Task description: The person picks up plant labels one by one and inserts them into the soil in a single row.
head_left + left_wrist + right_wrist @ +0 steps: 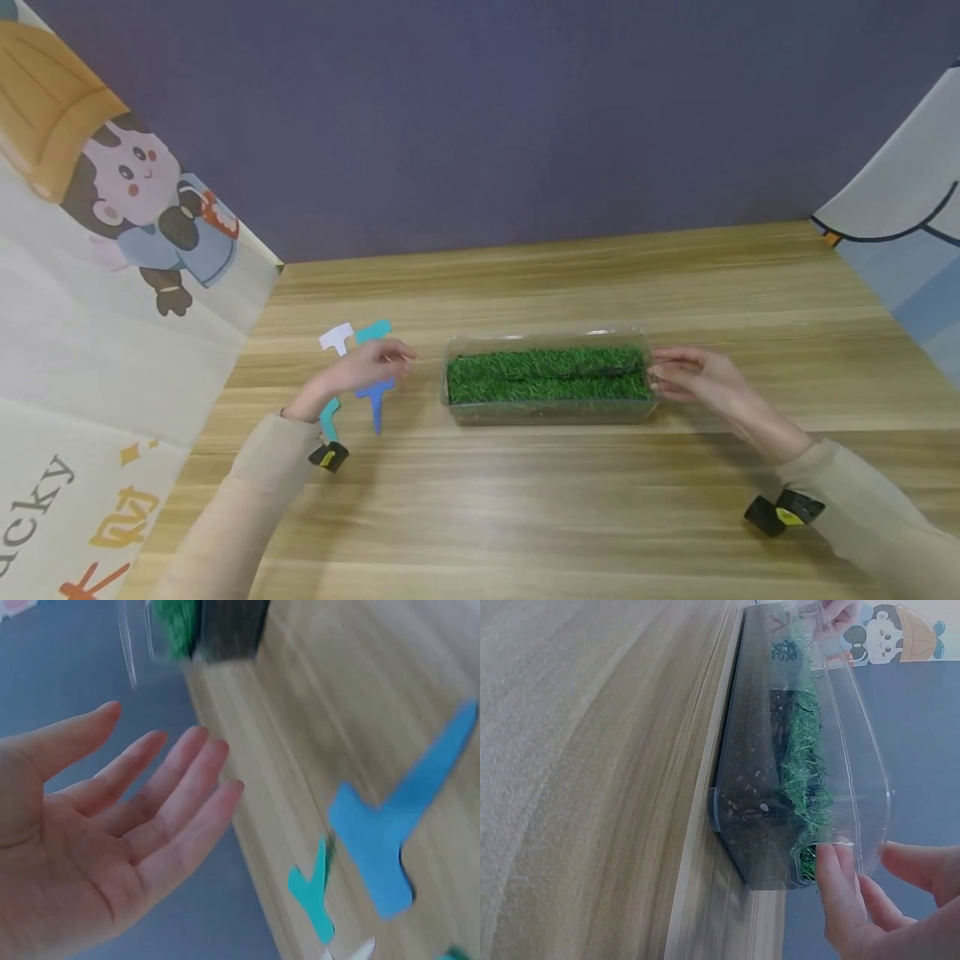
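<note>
A clear rectangular box (555,412) with strips of green artificial grass (547,375) inside lies on the wooden table. My right hand (701,379) pinches the rim at its right end; in the right wrist view the thumb and fingers (840,900) are at the clear wall (855,750), above dark, speckled contents. Left of the box, my left hand (367,367) hovers with relaxed fingers, holding nothing, over T-shaped tags. Those are a blue tag (377,404), a white tag (337,337) and teal tags (373,331), partly hidden by the hand. The left wrist view shows the palm (82,862) and the blue tag (390,825).
A dark purple-blue panel (510,125) rises behind the table (525,517). White sheets with cartoon prints (142,192) stand at the left and right sides. Each sleeve has a black and yellow piece (787,514) near the wrist.
</note>
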{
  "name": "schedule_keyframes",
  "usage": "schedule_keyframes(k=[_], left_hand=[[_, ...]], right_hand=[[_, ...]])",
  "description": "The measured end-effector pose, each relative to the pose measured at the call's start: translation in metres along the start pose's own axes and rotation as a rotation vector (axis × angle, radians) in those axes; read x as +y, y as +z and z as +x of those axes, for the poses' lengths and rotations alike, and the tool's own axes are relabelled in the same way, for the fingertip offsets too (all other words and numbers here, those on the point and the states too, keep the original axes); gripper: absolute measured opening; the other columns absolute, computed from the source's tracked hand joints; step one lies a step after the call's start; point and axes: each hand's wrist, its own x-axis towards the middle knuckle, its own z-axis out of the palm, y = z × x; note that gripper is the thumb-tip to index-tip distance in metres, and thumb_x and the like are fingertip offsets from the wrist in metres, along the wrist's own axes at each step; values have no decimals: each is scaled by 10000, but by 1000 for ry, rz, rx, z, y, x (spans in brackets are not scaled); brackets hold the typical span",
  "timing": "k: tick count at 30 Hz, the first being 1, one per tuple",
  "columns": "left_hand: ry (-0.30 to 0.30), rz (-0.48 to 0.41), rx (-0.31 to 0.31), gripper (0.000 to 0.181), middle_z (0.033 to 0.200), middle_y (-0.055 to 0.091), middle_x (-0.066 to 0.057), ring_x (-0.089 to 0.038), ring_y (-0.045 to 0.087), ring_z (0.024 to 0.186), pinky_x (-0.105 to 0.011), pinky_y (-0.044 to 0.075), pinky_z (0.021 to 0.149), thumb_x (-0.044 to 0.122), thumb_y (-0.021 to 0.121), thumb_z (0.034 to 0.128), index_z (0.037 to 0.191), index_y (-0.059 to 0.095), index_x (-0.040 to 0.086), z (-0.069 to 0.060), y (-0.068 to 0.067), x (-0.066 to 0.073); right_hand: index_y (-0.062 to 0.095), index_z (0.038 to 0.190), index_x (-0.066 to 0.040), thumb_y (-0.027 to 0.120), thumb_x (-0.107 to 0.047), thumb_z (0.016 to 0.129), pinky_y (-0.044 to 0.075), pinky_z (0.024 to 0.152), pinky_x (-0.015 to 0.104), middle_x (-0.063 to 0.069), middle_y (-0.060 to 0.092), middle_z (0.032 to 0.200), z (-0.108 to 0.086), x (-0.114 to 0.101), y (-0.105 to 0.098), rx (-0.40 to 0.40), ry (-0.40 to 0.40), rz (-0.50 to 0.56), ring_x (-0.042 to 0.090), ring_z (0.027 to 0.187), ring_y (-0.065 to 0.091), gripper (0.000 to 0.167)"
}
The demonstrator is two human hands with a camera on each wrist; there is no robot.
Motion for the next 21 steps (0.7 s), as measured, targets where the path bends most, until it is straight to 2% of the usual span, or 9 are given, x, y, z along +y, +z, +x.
schedule_keyframes(k=[4, 9, 14, 21], left_hand=[[-63, 103, 18, 344, 1026, 575, -216, -308, 584, 903, -391, 471, 790, 103, 452, 893, 1176, 478, -92, 3, -15, -8], [-104, 109, 65, 346, 1012, 561, -236, -349, 582, 888, -444, 471, 805, 111, 468, 901, 1175, 474, -101, 9, -28, -24], [-141, 132, 93, 339, 1003, 563, -236, -356, 586, 879, -465, 470, 786, 127, 475, 909, 1165, 476, -96, 17, -36, -38], [-133, 218, 110, 320, 1029, 565, -250, -384, 541, 942, -481, 449, 810, 83, 525, 871, 1143, 512, -84, 27, -44, -46]], right_hand=[[279, 1293, 127, 534, -156, 882, 490, 789, 259, 150, 596, 1060, 0, 1, 0, 3, -6, -11, 64, 831, 609, 560], [282, 1289, 131, 523, -152, 890, 485, 801, 279, 208, 561, 1103, 0, 3, 2, 6, -34, -22, 75, 839, 612, 545], [283, 1290, 128, 518, -155, 893, 487, 797, 273, 204, 559, 1112, 1, 5, 1, 8, -41, -21, 67, 840, 610, 540], [287, 1290, 126, 523, -161, 892, 491, 785, 258, 191, 571, 1101, 2, 7, 1, 12, -39, -21, 63, 835, 610, 546]])
